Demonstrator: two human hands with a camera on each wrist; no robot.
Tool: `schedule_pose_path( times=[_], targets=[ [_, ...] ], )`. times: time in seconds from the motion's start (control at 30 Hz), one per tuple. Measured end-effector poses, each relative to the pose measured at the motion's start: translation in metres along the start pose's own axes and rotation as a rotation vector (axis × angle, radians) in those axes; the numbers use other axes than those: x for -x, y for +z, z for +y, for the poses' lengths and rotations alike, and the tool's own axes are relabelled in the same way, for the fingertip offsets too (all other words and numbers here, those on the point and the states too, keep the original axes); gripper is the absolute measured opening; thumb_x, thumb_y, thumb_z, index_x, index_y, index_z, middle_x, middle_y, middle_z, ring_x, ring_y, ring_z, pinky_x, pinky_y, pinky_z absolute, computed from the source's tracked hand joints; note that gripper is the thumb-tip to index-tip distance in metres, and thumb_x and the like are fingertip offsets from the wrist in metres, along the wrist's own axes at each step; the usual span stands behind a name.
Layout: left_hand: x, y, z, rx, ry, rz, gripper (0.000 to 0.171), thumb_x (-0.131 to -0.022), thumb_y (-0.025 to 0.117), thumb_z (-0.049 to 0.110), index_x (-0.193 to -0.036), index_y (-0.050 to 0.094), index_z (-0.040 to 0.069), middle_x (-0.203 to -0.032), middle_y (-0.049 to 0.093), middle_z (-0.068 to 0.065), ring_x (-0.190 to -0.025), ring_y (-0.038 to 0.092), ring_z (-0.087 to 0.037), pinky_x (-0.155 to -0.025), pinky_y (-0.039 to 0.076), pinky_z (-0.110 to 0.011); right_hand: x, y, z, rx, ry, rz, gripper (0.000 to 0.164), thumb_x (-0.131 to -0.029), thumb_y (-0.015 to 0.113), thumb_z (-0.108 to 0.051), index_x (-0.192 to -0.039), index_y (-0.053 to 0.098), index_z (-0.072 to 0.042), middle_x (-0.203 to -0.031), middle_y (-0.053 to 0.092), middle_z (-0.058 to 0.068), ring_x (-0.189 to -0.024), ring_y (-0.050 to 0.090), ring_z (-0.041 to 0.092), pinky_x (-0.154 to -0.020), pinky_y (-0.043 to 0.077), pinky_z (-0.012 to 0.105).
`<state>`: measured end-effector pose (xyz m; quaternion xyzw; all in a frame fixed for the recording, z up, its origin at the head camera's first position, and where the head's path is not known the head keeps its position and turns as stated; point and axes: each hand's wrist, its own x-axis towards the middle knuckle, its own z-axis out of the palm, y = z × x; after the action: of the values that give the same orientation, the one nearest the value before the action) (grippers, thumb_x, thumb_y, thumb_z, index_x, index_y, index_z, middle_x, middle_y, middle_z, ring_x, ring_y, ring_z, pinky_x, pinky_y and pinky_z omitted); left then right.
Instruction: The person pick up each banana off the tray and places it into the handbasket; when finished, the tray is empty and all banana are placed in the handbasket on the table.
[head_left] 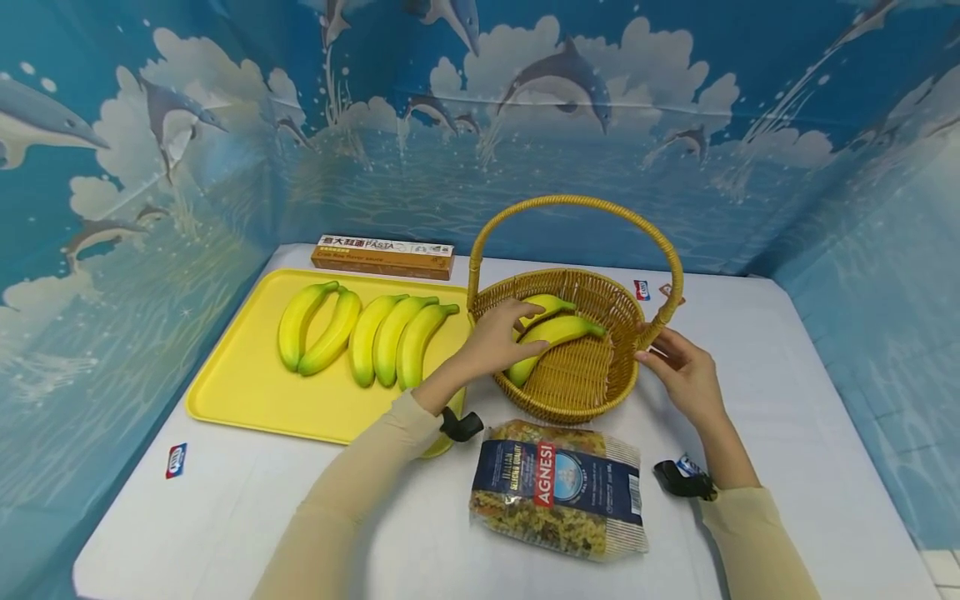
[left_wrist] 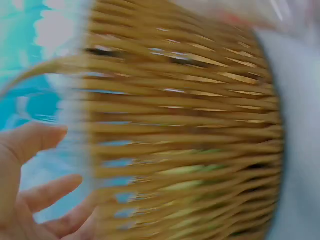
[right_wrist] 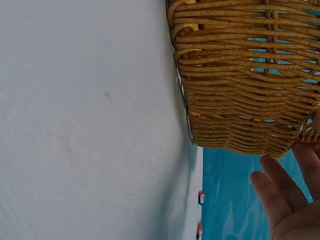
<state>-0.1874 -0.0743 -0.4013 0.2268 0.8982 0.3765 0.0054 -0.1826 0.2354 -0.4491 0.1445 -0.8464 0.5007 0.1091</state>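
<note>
A wicker basket (head_left: pixel 570 408) with a tall arched handle stands right of centre, two bananas (head_left: pixel 558 332) lying in its left half. My left hand (head_left: pixel 498 337) reaches over the basket's left rim, close above these bananas. Its fingers are spread apart with nothing between them, and the left wrist view shows this hand (left_wrist: pixel 47 195) beside the blurred wicker wall. At the basket's right side, my right hand (head_left: pixel 686 375) holds the rim by the foot of the handle between thumb and fingers. The right wrist view has those fingers (right_wrist: pixel 282 185) against the outer weave.
Several bananas (head_left: pixel 375 337) lie on a yellow tray (head_left: pixel 240 392) at the left. Behind it is a pasta box (head_left: pixel 382 258). A bag of Agnesi pasta (head_left: pixel 558 487) lies in front of the basket, between my forearms. Dolphin-printed curtains (head_left: pixel 450 167) enclose the white table (head_left: pixel 757 358).
</note>
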Motion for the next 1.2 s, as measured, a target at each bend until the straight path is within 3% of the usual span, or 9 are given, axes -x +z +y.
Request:
schedule_pose_path(
  times=[0.1, 0.2, 0.3, 0.5, 0.63, 0.77, 0.93, 1.2],
  targets=[
    [0.026, -0.024, 0.001, 0.095, 0.034, 0.014, 0.053, -0.090, 0.070, 0.029, -0.138, 0.055, 0.011, -0.130, 0.057, -0.014, -0.104, 0.062, -0.028, -0.079, 0.054, -0.038, 0.001, 0.000, 0.001, -0.006, -0.006, 0.002, 0.043, -0.093, 0.065, -0.013, -0.135, 0.058, -0.004, -0.132, 0.059, 0.024, -0.108, 0.052, -0.018, -0.086, 0.045, 0.005],
    [0.053, -0.050, -0.010, 0.151, 0.009, 0.128, 0.052, -0.089, 0.071, 0.024, -0.136, 0.057, 0.009, -0.128, 0.060, -0.014, -0.105, 0.062, -0.030, -0.081, 0.055, -0.043, 0.001, -0.001, 0.000, -0.010, -0.014, 0.007, 0.042, -0.093, 0.065, -0.011, -0.134, 0.059, -0.004, -0.132, 0.059, 0.024, -0.108, 0.053, -0.017, -0.086, 0.045, 0.005],
    [0.076, -0.077, -0.033, 0.166, -0.069, 0.305, 0.049, -0.089, 0.072, 0.021, -0.134, 0.059, 0.007, -0.126, 0.060, -0.015, -0.108, 0.060, -0.035, -0.086, 0.053, -0.048, 0.002, -0.001, 0.000, -0.012, -0.027, 0.007, 0.042, -0.092, 0.066, -0.009, -0.134, 0.059, -0.003, -0.131, 0.059, 0.025, -0.109, 0.052, -0.017, -0.086, 0.045, 0.004],
    [0.110, -0.128, -0.098, 0.094, -0.274, 0.679, 0.047, -0.090, 0.070, 0.020, -0.133, 0.060, 0.005, -0.130, 0.056, -0.019, -0.114, 0.054, -0.037, -0.094, 0.046, -0.054, 0.002, -0.002, -0.004, -0.010, -0.037, 0.002, 0.043, -0.092, 0.066, -0.006, -0.134, 0.058, -0.001, -0.131, 0.058, 0.028, -0.108, 0.051, -0.018, -0.086, 0.045, 0.004],
    [0.126, -0.153, -0.130, 0.075, -0.406, 0.822, 0.048, -0.092, 0.067, 0.023, -0.137, 0.057, 0.008, -0.136, 0.050, -0.017, -0.120, 0.047, -0.035, -0.099, 0.040, -0.049, 0.000, -0.002, 0.001, -0.025, -0.035, 0.001, 0.044, -0.091, 0.066, -0.006, -0.134, 0.059, -0.002, -0.132, 0.059, 0.025, -0.109, 0.052, -0.016, -0.087, 0.045, 0.005],
    [0.137, -0.164, -0.149, 0.077, -0.513, 0.853, 0.050, -0.094, 0.064, 0.029, -0.140, 0.054, 0.013, -0.140, 0.045, -0.014, -0.124, 0.042, -0.032, -0.098, 0.037, -0.041, 0.000, -0.002, 0.000, -0.024, -0.022, -0.007, 0.044, -0.092, 0.067, -0.009, -0.135, 0.058, -0.003, -0.133, 0.058, 0.025, -0.109, 0.052, -0.016, -0.087, 0.045, 0.005],
    [0.141, -0.165, -0.166, 0.087, -0.567, 0.829, 0.054, -0.094, 0.064, 0.031, -0.143, 0.051, 0.012, -0.142, 0.042, -0.016, -0.126, 0.040, -0.034, -0.099, 0.034, -0.045, 0.000, -0.001, 0.001, -0.014, -0.011, -0.011, 0.045, -0.092, 0.066, -0.010, -0.135, 0.058, -0.003, -0.133, 0.058, 0.025, -0.109, 0.051, -0.017, -0.087, 0.045, 0.005],
    [0.140, -0.158, -0.194, 0.072, -0.758, 0.655, 0.070, -0.095, 0.062, 0.031, -0.153, 0.032, 0.007, -0.150, 0.030, -0.024, -0.134, 0.035, -0.044, -0.110, 0.031, -0.055, -0.001, -0.001, 0.004, -0.003, -0.018, -0.007, 0.043, -0.092, 0.064, -0.004, -0.134, 0.056, 0.002, -0.132, 0.057, 0.029, -0.109, 0.050, -0.018, -0.087, 0.045, 0.004]
  ],
)
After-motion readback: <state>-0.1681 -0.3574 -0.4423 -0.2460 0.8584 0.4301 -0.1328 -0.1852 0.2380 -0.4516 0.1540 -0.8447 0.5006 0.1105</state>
